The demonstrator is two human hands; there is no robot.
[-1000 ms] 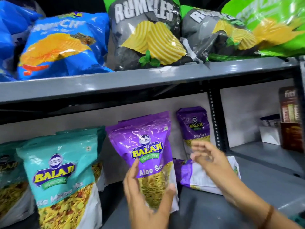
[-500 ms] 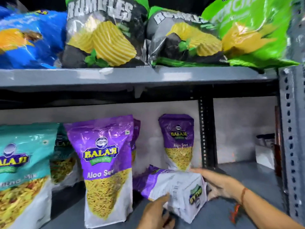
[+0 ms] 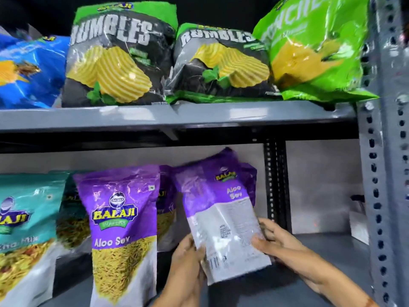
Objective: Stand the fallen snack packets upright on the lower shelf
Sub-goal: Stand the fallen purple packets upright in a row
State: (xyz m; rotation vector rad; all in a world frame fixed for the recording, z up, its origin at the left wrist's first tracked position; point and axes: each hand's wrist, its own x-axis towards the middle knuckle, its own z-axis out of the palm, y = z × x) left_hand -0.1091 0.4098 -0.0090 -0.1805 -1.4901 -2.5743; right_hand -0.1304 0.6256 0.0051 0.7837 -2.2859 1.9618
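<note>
A purple and white Aloo Sev packet (image 3: pixel 219 213) is raised nearly upright, its printed back facing me, leaning slightly left. My left hand (image 3: pixel 188 262) grips its lower left edge and my right hand (image 3: pixel 278 242) holds its lower right side. Its bottom hangs just above the grey lower shelf (image 3: pixel 327 251). A second purple Aloo Sev packet (image 3: pixel 121 227) stands upright to the left, front facing me. Another purple packet (image 3: pixel 166 209) stands behind, mostly hidden. Whatever stands behind the held packet is covered by it.
Teal Balaji mix packets (image 3: pixel 24 229) stand at the left of the lower shelf. The upper shelf (image 3: pixel 177 116) carries Rumbles chip bags (image 3: pixel 119 60), a blue bag (image 3: pixel 28 72) and a green bag (image 3: pixel 314 52). A perforated grey upright (image 3: pixel 380 196) borders the right side.
The purple packet that lay flat on the lower shelf has been lifted by both hands and tipped up to nearly upright. The view has shifted to the right.
</note>
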